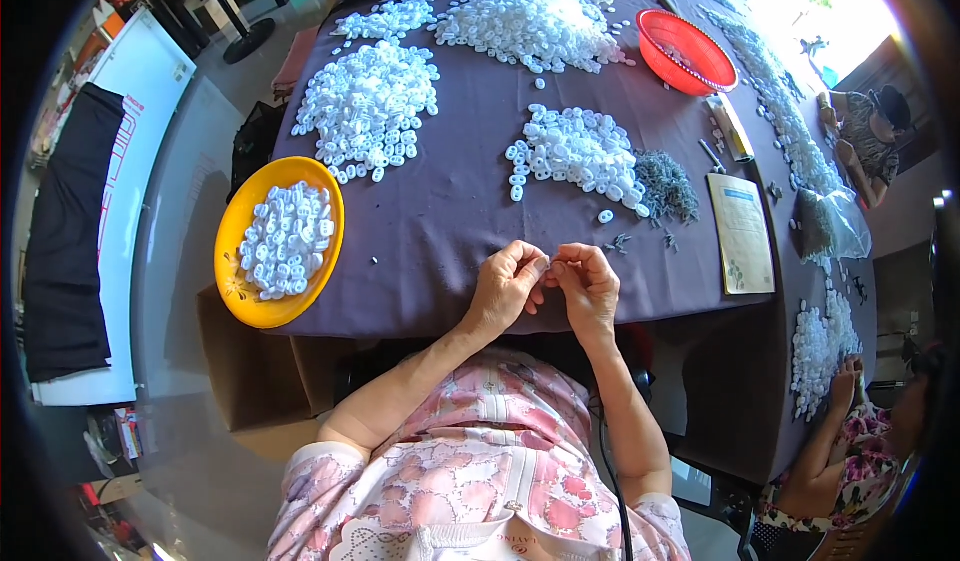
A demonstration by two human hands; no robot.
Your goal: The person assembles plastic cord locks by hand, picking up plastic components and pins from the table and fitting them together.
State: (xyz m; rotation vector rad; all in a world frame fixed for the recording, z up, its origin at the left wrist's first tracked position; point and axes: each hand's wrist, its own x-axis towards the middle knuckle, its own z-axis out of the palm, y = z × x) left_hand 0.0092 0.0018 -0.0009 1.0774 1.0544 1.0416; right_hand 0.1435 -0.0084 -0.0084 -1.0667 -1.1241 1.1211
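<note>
My left hand and my right hand meet at the table's near edge. Thumbs and fingers are pinched together, tip to tip. A tiny pale thing shows between the fingertips, mostly hidden, and its kind cannot be made out. Just beyond my hands lies a pile of small white oval plastic pieces with holes. Against its right side sits a heap of tiny grey-green pieces, with a few scattered nearer me. One white oval piece lies apart, close to my right hand.
At left, a yellow oval bowl holds more white pieces. Bigger white piles cover the far table. A red basket, a notebook and a pen lie right. Two people sit along the right side, beside more piles.
</note>
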